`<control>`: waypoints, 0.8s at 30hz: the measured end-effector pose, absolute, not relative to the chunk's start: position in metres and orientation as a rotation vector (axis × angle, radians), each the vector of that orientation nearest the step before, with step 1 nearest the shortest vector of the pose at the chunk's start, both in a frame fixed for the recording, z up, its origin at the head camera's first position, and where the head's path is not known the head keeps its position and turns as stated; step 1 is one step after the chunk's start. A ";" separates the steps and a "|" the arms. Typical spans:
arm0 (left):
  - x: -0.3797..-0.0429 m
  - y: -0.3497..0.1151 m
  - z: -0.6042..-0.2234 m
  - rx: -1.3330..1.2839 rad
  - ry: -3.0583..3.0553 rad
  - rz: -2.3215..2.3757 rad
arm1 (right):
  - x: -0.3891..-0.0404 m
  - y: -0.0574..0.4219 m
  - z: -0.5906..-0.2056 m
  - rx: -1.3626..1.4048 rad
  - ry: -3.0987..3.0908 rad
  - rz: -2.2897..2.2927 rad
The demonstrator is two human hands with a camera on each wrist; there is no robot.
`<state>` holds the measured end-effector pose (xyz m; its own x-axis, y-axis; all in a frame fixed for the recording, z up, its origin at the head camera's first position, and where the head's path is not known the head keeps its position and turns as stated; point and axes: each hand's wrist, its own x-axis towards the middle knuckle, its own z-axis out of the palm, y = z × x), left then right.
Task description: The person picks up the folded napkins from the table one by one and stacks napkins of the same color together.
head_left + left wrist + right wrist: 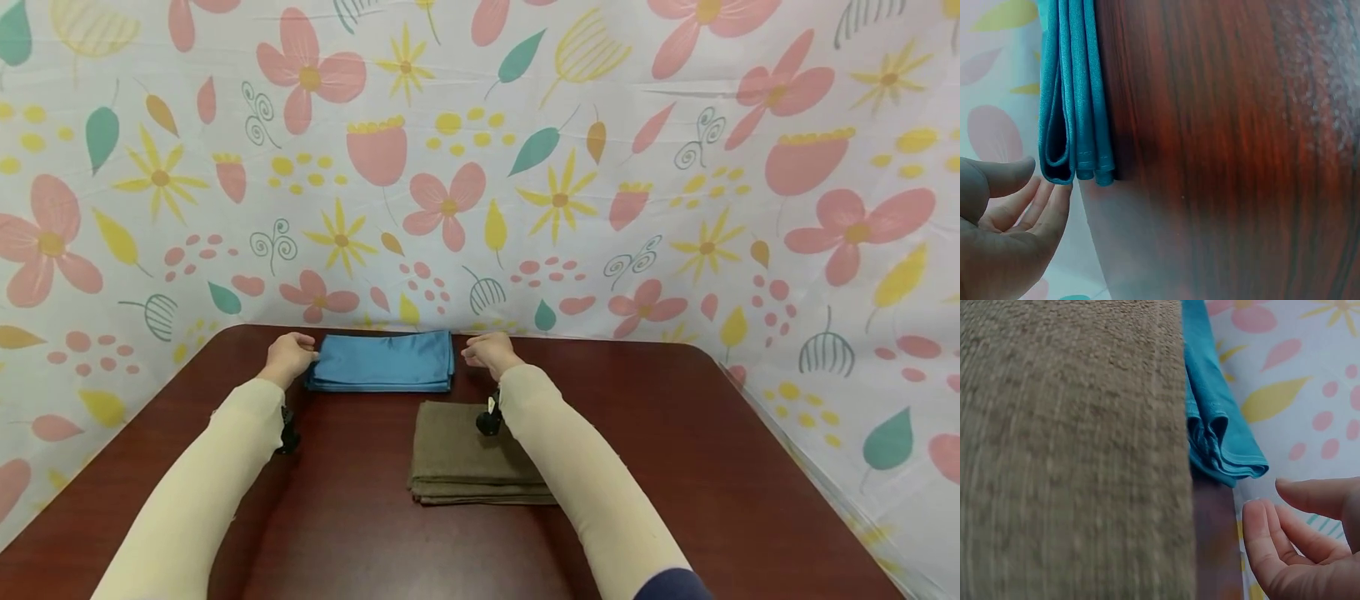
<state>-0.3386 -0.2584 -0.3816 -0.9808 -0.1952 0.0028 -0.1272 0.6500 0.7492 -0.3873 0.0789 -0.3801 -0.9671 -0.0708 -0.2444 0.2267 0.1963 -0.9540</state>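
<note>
A folded blue cloth [378, 362] lies near the far edge of the table. At its left end is my left hand [289, 358]; in the left wrist view the fingertips [1063, 194] reach the folded layers, and the thumb stands apart from them. My right hand [491, 353] hovers just off the cloth's right end. In the right wrist view a gap shows between its thumb and fingers [1257, 528], with nothing held. Below the right wrist a folded brown cloth [442, 450] lies nearer to me, partly covered by the forearm.
Both cloths lie on a dark reddish-brown table [337, 517] with rounded far corners. Directly behind its far edge hangs a white curtain [480, 275] printed with flowers and leaves. A small black device [489, 422] is on the right wrist, above the brown cloth.
</note>
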 end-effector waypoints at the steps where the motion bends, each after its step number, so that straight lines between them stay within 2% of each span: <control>1: -0.339 -0.258 -0.381 0.267 -2.775 -1.253 | -0.387 0.079 -0.380 0.144 2.244 -1.847; 15: -0.329 -0.259 -0.372 0.092 -2.821 -1.174 | -0.380 0.086 -0.372 0.026 2.238 -1.792; 24: -0.323 -0.243 -0.361 -0.020 -2.890 -1.173 | -0.374 0.090 -0.364 -0.014 2.236 -1.777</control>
